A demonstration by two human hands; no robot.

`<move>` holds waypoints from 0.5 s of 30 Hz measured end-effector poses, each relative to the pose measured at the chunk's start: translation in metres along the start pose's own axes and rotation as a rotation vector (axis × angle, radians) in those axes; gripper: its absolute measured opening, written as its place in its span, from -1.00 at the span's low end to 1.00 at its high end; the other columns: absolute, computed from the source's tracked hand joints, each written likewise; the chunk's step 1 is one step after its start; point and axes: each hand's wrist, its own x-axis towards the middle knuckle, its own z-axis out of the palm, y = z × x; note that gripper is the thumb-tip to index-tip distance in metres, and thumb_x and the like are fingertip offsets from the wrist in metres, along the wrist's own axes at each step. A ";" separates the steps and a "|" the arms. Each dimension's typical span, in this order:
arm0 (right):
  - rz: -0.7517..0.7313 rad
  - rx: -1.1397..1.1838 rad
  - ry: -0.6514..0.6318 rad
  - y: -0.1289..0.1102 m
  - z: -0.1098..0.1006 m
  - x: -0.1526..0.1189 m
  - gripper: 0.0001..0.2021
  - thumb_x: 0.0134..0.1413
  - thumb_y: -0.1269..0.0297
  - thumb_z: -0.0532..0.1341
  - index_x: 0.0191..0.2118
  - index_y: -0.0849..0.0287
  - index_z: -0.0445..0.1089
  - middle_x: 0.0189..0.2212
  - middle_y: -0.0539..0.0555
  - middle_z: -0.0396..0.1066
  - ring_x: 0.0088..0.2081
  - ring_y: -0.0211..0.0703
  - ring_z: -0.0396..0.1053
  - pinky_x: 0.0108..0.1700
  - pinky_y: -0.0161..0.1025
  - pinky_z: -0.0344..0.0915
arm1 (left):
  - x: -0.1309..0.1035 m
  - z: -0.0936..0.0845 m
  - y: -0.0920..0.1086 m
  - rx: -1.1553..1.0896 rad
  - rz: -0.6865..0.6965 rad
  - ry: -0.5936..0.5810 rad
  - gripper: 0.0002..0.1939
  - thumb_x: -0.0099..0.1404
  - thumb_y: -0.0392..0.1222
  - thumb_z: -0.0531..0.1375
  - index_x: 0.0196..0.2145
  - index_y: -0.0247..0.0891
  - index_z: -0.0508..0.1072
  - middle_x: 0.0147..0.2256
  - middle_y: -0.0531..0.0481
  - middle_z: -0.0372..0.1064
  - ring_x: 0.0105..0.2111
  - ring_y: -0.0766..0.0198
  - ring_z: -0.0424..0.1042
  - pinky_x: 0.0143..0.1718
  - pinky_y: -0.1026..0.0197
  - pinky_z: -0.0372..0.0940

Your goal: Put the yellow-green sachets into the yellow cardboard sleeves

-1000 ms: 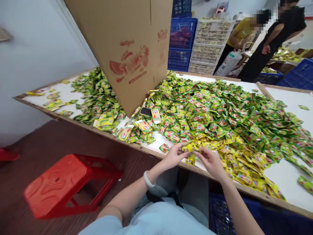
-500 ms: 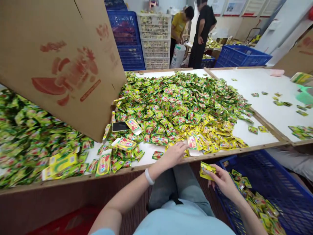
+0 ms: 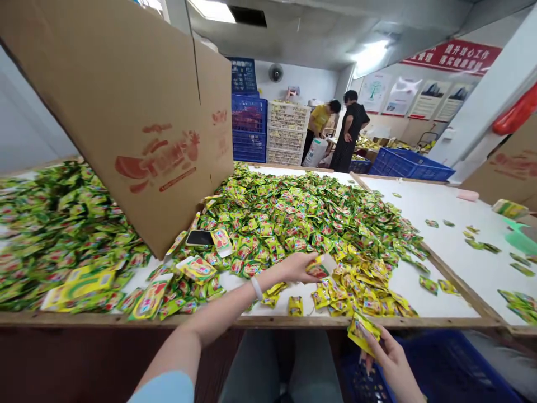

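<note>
My left hand (image 3: 300, 267) is closed on a small printed box (image 3: 319, 268) with a white flap, held just over the table near the pile's front edge. Between the thumb and fingers of my right hand (image 3: 388, 352) is a yellow candy packet (image 3: 361, 332), at the table's front edge; whether it is a single packet cannot be made out. A heap of green packets (image 3: 289, 210) spreads behind my hands. Yellow packets (image 3: 369, 285) lie along its front right. More small boxes, one a flattened-looking printed box (image 3: 149, 299), rest to the left.
A big cardboard carton (image 3: 176, 190) stands tilted on the table at left, with more green packets (image 3: 54, 224) beyond it. A phone (image 3: 199, 238) lies by its corner. Below the edge at right is a blue crate (image 3: 453, 364). Two people (image 3: 354, 131) stand at the back.
My left hand has taken hold of the small box from the table and lifted it. The right hand keeps its yellow packet. My view has tilted upward, showing more of the room.
</note>
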 end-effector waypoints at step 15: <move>-0.416 0.048 -0.296 -0.120 0.085 0.063 -0.65 0.01 0.00 0.39 -0.19 0.13 0.45 -0.27 0.02 0.40 -0.60 -0.42 0.25 -0.61 -0.37 0.26 | -0.088 0.024 0.072 -0.914 -0.473 0.125 -0.57 -0.01 0.02 0.44 -0.31 -0.32 0.44 -0.40 0.00 0.45 -0.39 0.26 0.44 -0.23 0.19 0.36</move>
